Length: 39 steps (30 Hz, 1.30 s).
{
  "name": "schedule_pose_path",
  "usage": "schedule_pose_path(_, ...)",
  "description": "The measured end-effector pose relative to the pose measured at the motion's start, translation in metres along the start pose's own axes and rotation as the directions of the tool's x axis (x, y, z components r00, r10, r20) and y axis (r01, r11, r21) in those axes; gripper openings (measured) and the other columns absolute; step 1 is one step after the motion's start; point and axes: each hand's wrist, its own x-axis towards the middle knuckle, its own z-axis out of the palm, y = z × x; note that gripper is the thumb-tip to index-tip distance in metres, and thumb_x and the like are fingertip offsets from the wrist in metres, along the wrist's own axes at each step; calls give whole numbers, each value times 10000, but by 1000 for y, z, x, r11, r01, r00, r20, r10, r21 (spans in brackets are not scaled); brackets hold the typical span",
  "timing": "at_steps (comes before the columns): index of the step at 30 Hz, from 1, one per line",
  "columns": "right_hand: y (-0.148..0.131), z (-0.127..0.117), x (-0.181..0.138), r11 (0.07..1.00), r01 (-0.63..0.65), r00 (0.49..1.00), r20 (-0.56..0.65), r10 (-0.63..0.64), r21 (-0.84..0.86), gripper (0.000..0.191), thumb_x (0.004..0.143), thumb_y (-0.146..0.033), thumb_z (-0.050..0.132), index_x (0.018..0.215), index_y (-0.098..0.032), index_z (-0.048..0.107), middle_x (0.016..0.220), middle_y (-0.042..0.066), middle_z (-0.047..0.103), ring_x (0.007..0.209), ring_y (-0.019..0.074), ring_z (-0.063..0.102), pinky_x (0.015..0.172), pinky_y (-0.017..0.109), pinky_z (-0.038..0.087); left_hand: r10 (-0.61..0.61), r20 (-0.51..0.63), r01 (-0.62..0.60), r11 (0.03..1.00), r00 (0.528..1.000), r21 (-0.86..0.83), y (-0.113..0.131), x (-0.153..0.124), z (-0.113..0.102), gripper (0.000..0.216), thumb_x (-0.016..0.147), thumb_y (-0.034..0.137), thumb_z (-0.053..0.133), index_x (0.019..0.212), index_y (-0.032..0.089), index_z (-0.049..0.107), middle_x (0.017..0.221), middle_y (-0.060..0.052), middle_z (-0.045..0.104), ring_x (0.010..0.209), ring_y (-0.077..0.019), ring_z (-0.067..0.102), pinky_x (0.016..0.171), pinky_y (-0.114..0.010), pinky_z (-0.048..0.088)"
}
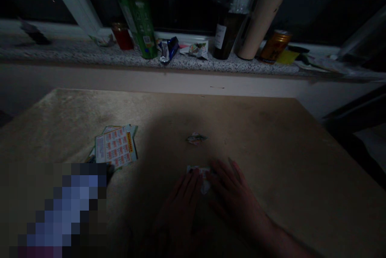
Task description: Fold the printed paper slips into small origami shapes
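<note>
Both hands are low in the frame, just right of centre: the left hand [184, 195] lies flat, fingers straight; the right hand [230, 187] is spread loosely, palm down. Neither is clenched, and no grasp shows. Between and under the fingertips, there's the little paper slip [205, 186], part covered. And here's the danger: fingers pushing unevenly could skew it or crumple a corner, and that heavy shadow across it could hide a crooked edge. Just above, near frame centre, sits a small folded paper [196, 138], light and loose; a stray knuckle or a sleeve's draught might send it sliding over the table [256, 129]. Out left, the printed cards [114, 145] overlap untidily, so a careless reach could scatter them. Top of the frame, the crowded windowsill [187, 63], its green bottle [140, 29] included, looks well clear.
</note>
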Motion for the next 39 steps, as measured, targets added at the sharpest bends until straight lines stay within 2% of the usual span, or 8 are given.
schedule_pose_path(5, 1, -1, -2, 1000, -6, 1000, -10, 6, -8, 504, 879, -354, 502, 1348, -193, 409, 1439, 142, 347, 1336, 303, 281, 1053, 600, 243, -12, -8, 12, 1000, 1000, -5, 2, 1, 4, 848, 812, 592, 460, 1436, 71, 220, 1463, -158, 291, 1337, -290, 273, 1063, -394, 270)
schedule_pose_path(10, -1, -2, -2, 999, -31, 999, -35, 30, -27, 423, 895, -295, 475, 1303, -182, 465, 1412, 141, 394, 1331, 285, 299, 1060, 591, 239, -21, -10, 21, 1000, 1000, -9, 3, 1, 5, 853, 797, 570, 490, 1432, 66, 225, 1471, -153, 274, 1338, -290, 269, 1066, -397, 266)
schedule_pose_path(15, 2, 1, -5, 999, -25, 996, -91, 23, -27, 430, 885, -301, 492, 1294, -168, 478, 1417, 137, 388, 1323, 298, 312, 1061, 596, 234, -39, 20, 39, 999, 999, -9, 5, 0, 2, 821, 798, 542, 501, 1425, 74, 251, 1479, -141, 258, 1339, -285, 266, 1064, -392, 278)
schedule_pose_path(23, 1, 1, -5, 997, -58, 987, -156, 49, -56, 314, 906, -244, 461, 1191, -173, 572, 1382, 112, 446, 1306, 267, 350, 1065, 564, 260, -41, 15, 42, 998, 999, -41, 3, 0, 2, 832, 795, 523, 519, 1428, 66, 233, 1474, -149, 273, 1333, -303, 275, 1064, -409, 283)
schedule_pose_path(30, 2, -1, -6, 995, -98, 967, -239, 88, -30, 295, 914, -254, 447, 1147, -169, 606, 1304, 92, 538, 1273, 277, 398, 1036, 566, 307, -14, -36, 15, 999, 999, 30, 4, 0, 6, 792, 804, 528, 505, 1408, 70, 276, 1457, -147, 311, 1319, -282, 311, 1042, -386, 307)
schedule_pose_path(34, 1, -2, -5, 996, -86, 967, -244, 74, -40, 297, 935, -258, 410, 1126, -166, 617, 1288, 88, 554, 1247, 269, 435, 1033, 563, 312, -52, -109, 61, 994, 993, 86, 2, -3, 11, 785, 814, 558, 475, 1402, 69, 293, 1453, -165, 314, 1316, -301, 314, 1022, -395, 322)
schedule_pose_path(39, 0, 0, -4, 995, -79, 964, -258, 62, -55, 308, 940, -251, 397, 1146, -154, 604, 1265, 85, 575, 1220, 264, 467, 1031, 556, 322, -68, -136, 88, 985, 988, 146, -1, -1, 12, 807, 803, 624, 445, 1376, 64, 352, 1432, -179, 349, 1302, -329, 332, 1021, -422, 307)
